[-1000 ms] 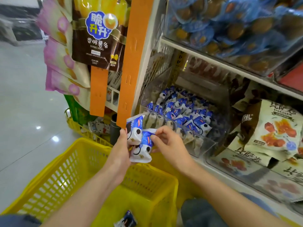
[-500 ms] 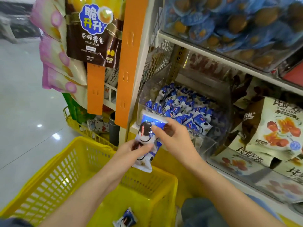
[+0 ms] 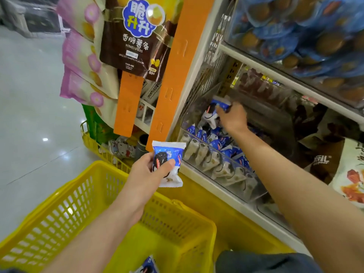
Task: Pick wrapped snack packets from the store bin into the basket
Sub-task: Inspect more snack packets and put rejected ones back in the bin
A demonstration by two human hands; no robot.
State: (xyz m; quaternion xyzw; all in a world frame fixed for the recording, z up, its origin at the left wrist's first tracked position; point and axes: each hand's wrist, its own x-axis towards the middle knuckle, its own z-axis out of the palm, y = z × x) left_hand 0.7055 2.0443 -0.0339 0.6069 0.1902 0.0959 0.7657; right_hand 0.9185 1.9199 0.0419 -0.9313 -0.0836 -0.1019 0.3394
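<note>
Head view: a blue-and-white wrapped snack packet (image 3: 169,164) w/ a dark round biscuit printed on it stood upright at ctr frame. The left hand (image 3: 144,173) pinched it, thumb across the front, fingers behind. It hung above the far rim of the yellow plastic lattice basket (image 3: 78,198), which filled the lower left.

Up and right of ctr, the right hand (image 3: 233,119) reached into the clear plastic store bin (image 3: 246,186) and gripped a second blue-and-white packet (image 3: 213,111) by its top end. That pkt was lifted clear above the pile, blurred. The bin sat on the lower shelf right of ctr, packed w/ same-type pkts, a row pressed upright against its front wall.

At the bottom edge a third pkt of the same kind (image 3: 147,267) lay on the basket floor, partly cut off by the frame.

Farther out, two orange plastic hanging strips (image 3: 177,66) ran down the upper ctr. A brown potato-sticks bag (image 3: 136,42) hung at top ctr and pink-and-cream snack bags (image 3: 84,66) at upper left. The top-right shelf bin held blue-wrapped round snacks (image 3: 295,32). An orange-printed white bag (image 3: 352,174) showed at the right edge.
</note>
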